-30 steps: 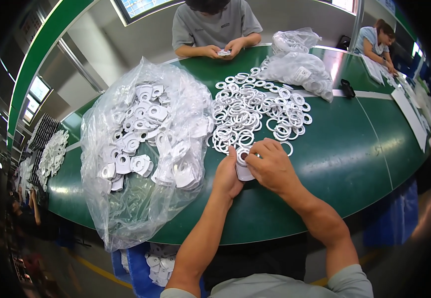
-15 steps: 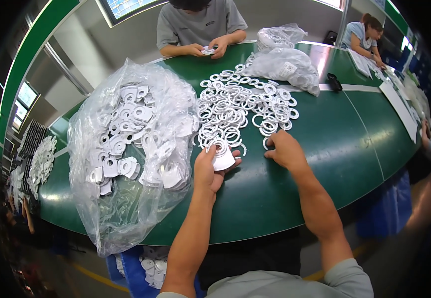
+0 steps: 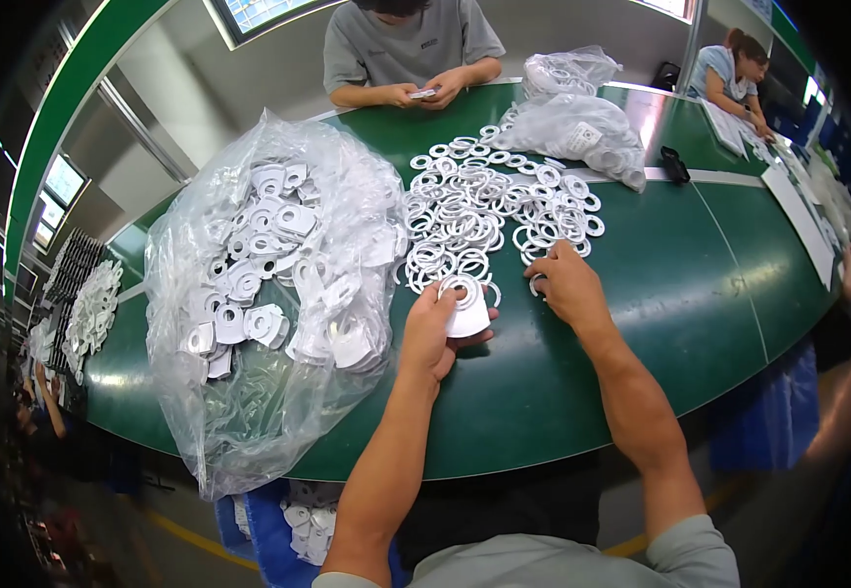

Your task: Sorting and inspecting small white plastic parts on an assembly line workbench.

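My left hand (image 3: pixel 432 333) grips a flat white plastic piece (image 3: pixel 467 321) with a rounded, ringed end and a wide skirt-like end, its ringed end pointing away from me. Thumb on one side, fingers beneath, it is held just in front of a heap of white rings (image 3: pixel 455 211). To the right, my right hand (image 3: pixel 572 284) pinches a single white ring (image 3: pixel 538 284) between thumb and fingers at the heap's near edge. Part of that ring is hidden by the fingertips. A large clear plastic bag (image 3: pixel 347 186) of similar white pieces (image 3: pixel 239 284) lies open at my left.
The green table (image 3: pixel 660 323) curves around me. Tied bags of rings (image 3: pixel 582 137) and a small black object (image 3: pixel 674 165) lie toward the far side. Across the table a person's hands (image 3: pixel 435 90) hold a small white part. A blue bin (image 3: pixel 273 549) with white pieces stands below the near edge.
The whole view has shifted slightly. My left hand with the white piece has come a little to the right, nearer my right hand, which still pinches at the heap's near edge.
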Demonstrator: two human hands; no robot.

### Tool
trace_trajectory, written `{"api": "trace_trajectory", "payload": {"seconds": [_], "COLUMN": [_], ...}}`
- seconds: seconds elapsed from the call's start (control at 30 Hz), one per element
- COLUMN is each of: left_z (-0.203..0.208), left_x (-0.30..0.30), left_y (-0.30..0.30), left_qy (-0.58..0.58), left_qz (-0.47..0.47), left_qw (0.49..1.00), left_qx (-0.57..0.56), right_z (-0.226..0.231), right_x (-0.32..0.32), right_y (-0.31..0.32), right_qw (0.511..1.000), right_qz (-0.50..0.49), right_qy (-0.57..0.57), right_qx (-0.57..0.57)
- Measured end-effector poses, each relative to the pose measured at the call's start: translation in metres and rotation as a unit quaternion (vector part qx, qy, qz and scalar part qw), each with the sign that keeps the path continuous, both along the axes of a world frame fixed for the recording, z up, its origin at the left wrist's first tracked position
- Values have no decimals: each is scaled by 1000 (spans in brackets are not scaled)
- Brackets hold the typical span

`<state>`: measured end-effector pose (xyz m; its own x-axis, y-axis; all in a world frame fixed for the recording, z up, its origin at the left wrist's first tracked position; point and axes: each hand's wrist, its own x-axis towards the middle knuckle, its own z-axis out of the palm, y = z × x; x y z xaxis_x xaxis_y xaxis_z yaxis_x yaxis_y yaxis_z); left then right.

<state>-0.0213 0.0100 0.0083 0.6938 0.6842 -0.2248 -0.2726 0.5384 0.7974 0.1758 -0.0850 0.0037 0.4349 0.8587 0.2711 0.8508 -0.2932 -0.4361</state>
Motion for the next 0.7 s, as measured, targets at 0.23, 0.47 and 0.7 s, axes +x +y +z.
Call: {"api": "trace_trajectory", "payload": {"seconds": [0.23,0.47,0.7], "left_z": [-5,-6,-11], "left_x": [0,1,-3], "left_y": [1,-3,3], "left_qy": [12,-37,-87], "left_qz": [7,7,21], "left_qw": [1000,999,996], "left_qx": [17,-15,-27], "right_z": [7,30,18], "right_x": [-1,-36,-57], "right_y": [4,0,2], "right_qw": [990,957,952], "right_qz": [-15,10,231], "right_qy": [85,211,-2], "right_qx": [107,198,202]}}
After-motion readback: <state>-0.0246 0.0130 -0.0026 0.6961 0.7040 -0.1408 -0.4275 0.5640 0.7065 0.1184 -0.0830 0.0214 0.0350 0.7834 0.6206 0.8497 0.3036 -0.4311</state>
